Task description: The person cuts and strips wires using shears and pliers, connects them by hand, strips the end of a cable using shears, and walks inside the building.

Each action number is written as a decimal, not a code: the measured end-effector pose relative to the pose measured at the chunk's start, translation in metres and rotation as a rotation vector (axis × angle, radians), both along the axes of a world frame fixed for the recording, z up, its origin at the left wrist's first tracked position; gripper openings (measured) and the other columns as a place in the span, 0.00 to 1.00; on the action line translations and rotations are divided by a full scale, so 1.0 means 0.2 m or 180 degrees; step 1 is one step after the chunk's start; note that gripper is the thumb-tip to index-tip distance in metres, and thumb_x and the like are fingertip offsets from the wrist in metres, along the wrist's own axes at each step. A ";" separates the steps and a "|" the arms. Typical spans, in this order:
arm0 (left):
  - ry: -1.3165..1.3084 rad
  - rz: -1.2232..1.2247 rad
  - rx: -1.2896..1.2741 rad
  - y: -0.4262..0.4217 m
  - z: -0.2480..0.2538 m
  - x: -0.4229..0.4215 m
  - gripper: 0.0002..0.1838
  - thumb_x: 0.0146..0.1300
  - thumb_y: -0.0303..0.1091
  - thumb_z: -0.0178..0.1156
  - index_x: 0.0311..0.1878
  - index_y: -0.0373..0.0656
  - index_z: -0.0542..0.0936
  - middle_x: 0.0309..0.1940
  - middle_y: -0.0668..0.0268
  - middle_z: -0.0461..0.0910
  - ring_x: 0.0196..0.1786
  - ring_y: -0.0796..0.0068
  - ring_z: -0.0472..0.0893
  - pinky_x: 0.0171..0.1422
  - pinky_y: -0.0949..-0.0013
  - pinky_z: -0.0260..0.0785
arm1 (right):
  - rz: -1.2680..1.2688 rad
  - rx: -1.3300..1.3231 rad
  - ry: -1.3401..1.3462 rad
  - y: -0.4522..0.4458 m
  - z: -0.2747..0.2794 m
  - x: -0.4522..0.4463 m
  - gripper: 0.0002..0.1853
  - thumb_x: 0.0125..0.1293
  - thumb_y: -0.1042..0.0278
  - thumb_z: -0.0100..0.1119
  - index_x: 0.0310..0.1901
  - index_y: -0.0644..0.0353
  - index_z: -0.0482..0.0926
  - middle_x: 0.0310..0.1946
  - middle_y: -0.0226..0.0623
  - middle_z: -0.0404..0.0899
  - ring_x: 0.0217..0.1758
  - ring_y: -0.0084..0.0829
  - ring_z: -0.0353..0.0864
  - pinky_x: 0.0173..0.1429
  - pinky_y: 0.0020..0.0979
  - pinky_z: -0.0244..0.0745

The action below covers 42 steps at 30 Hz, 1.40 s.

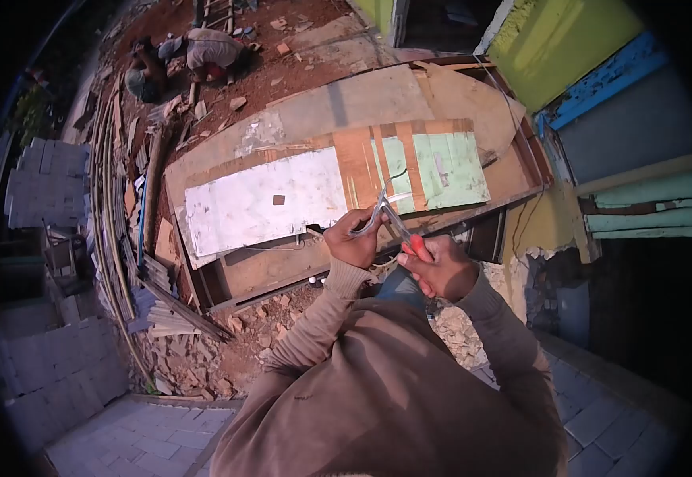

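Beside the white panel [235, 211], your left hand [352, 240] is pinching a strand [374, 218], your right hand [448, 269] clamping pliers [417, 247]. Apparently you're working the strand; next squeeze is needing steadiness.

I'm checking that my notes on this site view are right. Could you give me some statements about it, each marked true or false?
1. The right hand grips a red-handled tool. True.
2. The green section of the panelling lies left of the white panel in the view. False: it lies to the right.
3. A small brown square shows on the white panel. True.
4. The person's sleeves are pushed up above the elbows. False: they reach down to the wrists.
5. Someone in a pale top is bent low at the upper left. True.
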<state>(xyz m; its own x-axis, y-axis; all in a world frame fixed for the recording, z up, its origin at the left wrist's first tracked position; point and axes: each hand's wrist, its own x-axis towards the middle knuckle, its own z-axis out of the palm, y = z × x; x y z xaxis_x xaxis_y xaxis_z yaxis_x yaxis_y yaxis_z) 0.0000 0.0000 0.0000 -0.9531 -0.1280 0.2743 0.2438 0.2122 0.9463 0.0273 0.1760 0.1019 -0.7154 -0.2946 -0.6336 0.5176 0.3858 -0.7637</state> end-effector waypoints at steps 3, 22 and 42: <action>-0.0308 0.0033 0.0568 0.00 0.00 -0.02 0.10 0.62 0.22 0.67 0.46 0.30 0.82 0.35 0.62 0.87 0.38 0.78 0.84 0.45 0.74 0.78 | -0.0425 -0.0392 -0.0095 -0.02 -0.01 0.00 0.11 0.71 0.63 0.61 0.39 0.64 0.76 0.19 0.30 0.71 0.14 0.19 0.69 0.17 0.25 0.63; -0.0250 -0.1243 0.0451 -0.11 0.15 -0.12 0.22 0.63 0.19 0.60 0.61 0.41 0.75 0.63 0.61 0.65 0.63 0.62 0.76 0.67 0.64 0.68 | 0.0379 0.0974 0.2690 0.01 -0.15 0.05 0.17 0.71 0.56 0.62 0.38 0.66 0.78 0.19 0.29 0.72 0.15 0.21 0.68 0.22 0.25 0.63; -0.0913 -0.0839 0.3238 0.09 0.14 -0.12 0.06 0.73 0.34 0.56 0.42 0.43 0.73 0.61 0.62 0.71 0.69 0.55 0.71 0.54 0.51 0.81 | 0.0064 0.1760 0.2288 -0.02 -0.14 0.08 0.15 0.71 0.60 0.57 0.43 0.68 0.76 0.30 0.47 0.80 0.33 0.46 0.82 0.38 0.41 0.74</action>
<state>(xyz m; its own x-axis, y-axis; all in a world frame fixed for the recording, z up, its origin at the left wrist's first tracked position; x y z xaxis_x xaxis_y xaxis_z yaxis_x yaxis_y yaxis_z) -0.0250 0.0174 0.0273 -0.9955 0.0485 -0.0816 -0.0911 -0.7292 0.6782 0.0428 0.1724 0.0744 -0.9910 -0.0978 -0.0910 -0.0233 0.7973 -0.6032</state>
